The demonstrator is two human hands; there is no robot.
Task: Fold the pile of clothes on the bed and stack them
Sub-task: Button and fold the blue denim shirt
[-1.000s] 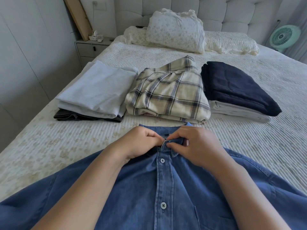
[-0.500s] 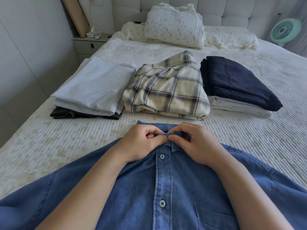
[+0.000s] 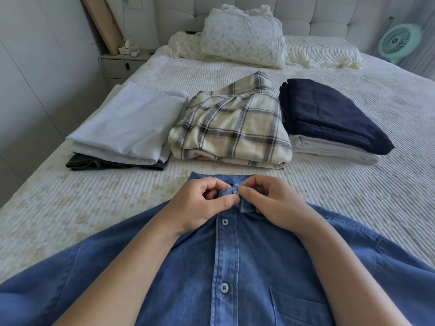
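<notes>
A blue denim shirt (image 3: pixel 237 267) lies flat, front up, on the near part of the bed, collar pointing away from me. My left hand (image 3: pixel 200 205) pinches the collar band from the left, and my right hand (image 3: pixel 275 203) pinches it from the right, at the top button. Beyond the collar stand three folded stacks: a pale grey stack (image 3: pixel 127 128) over a dark garment on the left, a cream plaid shirt (image 3: pixel 233 128) in the middle, and a navy garment (image 3: pixel 329 116) on a white one at the right.
The white quilted bed cover (image 3: pixel 94 203) runs around the shirt. Pillows (image 3: pixel 242 36) lean on the padded headboard. A nightstand (image 3: pixel 124 64) stands far left with a wooden board leaning behind it. A green fan (image 3: pixel 397 41) sits at the far right.
Both hands stayed at the collar and their fingers shifted. The collar's top button now shows fastened between them. The view tilted slightly.
</notes>
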